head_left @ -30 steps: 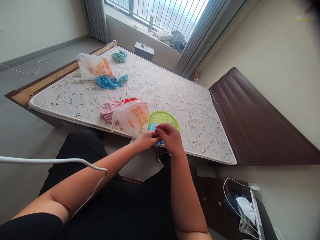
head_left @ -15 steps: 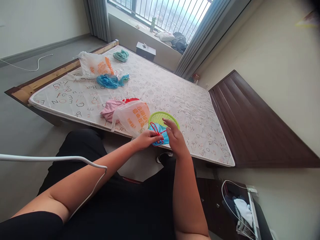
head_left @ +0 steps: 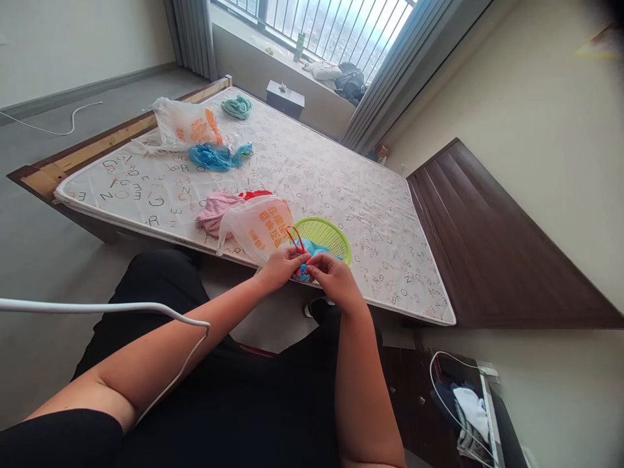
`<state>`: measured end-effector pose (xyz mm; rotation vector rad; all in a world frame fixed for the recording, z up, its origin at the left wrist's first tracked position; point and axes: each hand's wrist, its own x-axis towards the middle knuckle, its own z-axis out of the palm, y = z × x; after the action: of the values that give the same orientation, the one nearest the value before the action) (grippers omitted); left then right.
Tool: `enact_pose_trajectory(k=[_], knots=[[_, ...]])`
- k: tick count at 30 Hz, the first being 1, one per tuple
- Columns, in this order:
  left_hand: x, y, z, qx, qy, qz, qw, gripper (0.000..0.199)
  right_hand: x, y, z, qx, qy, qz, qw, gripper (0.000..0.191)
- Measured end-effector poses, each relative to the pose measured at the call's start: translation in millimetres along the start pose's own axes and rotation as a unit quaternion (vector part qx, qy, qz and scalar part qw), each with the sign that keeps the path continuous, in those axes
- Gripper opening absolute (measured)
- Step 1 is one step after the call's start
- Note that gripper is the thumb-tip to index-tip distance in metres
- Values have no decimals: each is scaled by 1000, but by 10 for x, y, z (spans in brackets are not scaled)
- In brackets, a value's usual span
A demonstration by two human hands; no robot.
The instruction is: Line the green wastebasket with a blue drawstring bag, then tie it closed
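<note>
My left hand (head_left: 283,267) pinches a red drawstring (head_left: 294,235) that belongs to a light-blue plastic bag (head_left: 316,247). Close against it, my right hand (head_left: 333,278) has its thumb and fingertips pressed together on the same red string. Part of the blue bag bunches below the fingers, and the rest lies over a green mesh basket (head_left: 324,229) on the mattress edge. Left of the basket rests a white plastic bag (head_left: 258,227) with orange print. A pink towel (head_left: 218,213) and a bit of red cloth (head_left: 255,194) lie beside and behind that bag.
The mattress (head_left: 312,175) has a letter pattern and a dark headboard (head_left: 502,260) at right. Farther off lie another white bag (head_left: 182,127), crumpled blue plastic (head_left: 217,156) and a teal towel (head_left: 236,107). A white cable (head_left: 97,307) crosses near my left arm. A nightstand (head_left: 409,377) stands lower right.
My right hand has come in from the right, its raised, spread fingers closing on the red string beside my left hand. The blue bag's top is now gathered between both hands.
</note>
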<state>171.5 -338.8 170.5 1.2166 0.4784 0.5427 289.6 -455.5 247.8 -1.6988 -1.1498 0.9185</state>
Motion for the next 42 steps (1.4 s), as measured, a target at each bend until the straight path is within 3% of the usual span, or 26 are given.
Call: enact_pose_trajectory(k=[6, 9, 11, 14, 17, 22, 27, 32, 42], knots=[[6, -4, -41, -25, -5, -24, 999, 42, 7, 24, 10, -184, 22, -71, 980, 18], [3, 57, -57, -19, -32, -34, 999, 41, 33, 32, -28, -188, 88, -117, 971, 20], [-2, 98, -73, -3, -82, -41, 996, 40, 67, 80, -33, -141, 94, -122, 978, 19], [-17, 138, -115, 53, -114, -17, 992, 34, 128, 199, -10, -39, 43, -89, 994, 26], [-44, 166, -167, 144, -104, 47, 983, 29, 170, 292, 10, 3, 24, -47, 999, 27], [-71, 175, -201, 275, -66, 153, 947, 21, 202, 309, 3, -49, 48, -14, 998, 24], [-86, 120, -203, 349, -34, 235, 907, 23, 239, 339, 16, -27, 77, 21, 996, 26], [-114, 57, -223, 368, -19, 296, 881, 24, 274, 388, 61, 39, 51, 47, 997, 24], [-121, -90, -239, 354, 6, 349, 867, 25, 270, 278, 76, 175, -3, 123, 977, 36]])
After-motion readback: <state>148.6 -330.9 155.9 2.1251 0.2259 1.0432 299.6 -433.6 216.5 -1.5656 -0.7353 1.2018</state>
